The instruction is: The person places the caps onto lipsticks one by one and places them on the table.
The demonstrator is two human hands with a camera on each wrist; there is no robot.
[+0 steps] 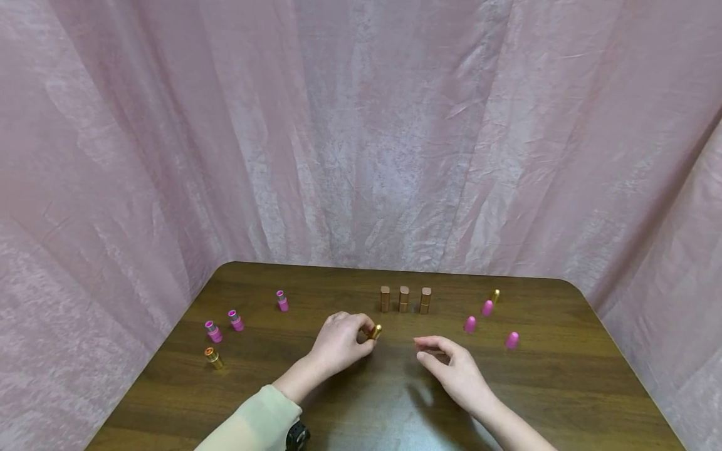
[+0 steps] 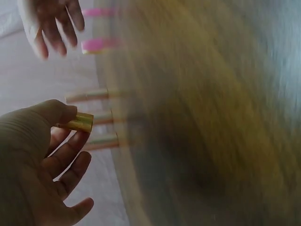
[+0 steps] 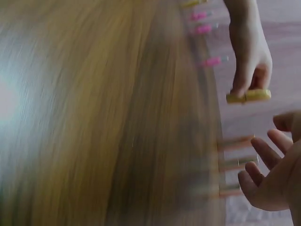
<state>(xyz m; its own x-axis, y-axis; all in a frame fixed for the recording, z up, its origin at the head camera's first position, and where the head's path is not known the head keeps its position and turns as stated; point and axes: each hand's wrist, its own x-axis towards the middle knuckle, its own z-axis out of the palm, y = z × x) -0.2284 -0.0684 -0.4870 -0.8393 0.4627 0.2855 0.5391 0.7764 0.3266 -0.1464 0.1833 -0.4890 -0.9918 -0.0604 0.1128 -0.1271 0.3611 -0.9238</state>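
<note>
The left hand [image 1: 338, 343] pinches a gold lipstick [image 1: 376, 331] between thumb and fingers, and across a gap of brown table [image 1: 316, 288] to its right the right hand [image 1: 457, 371] holds nothing, its fingers loosely curved. Just beyond that gap three copper tubes [image 1: 403, 299] stand upright in a row, with the back edge [image 1: 338, 268] past them. Well to the left hand's left, three pink tubes [image 1: 236, 322] and an open gold tube [image 1: 214, 359] stand towards the side edge [image 1: 183, 308], while three pink caps [image 1: 470, 324] and a gold cap [image 1: 496, 295] are beyond and right of the right hand.
</note>
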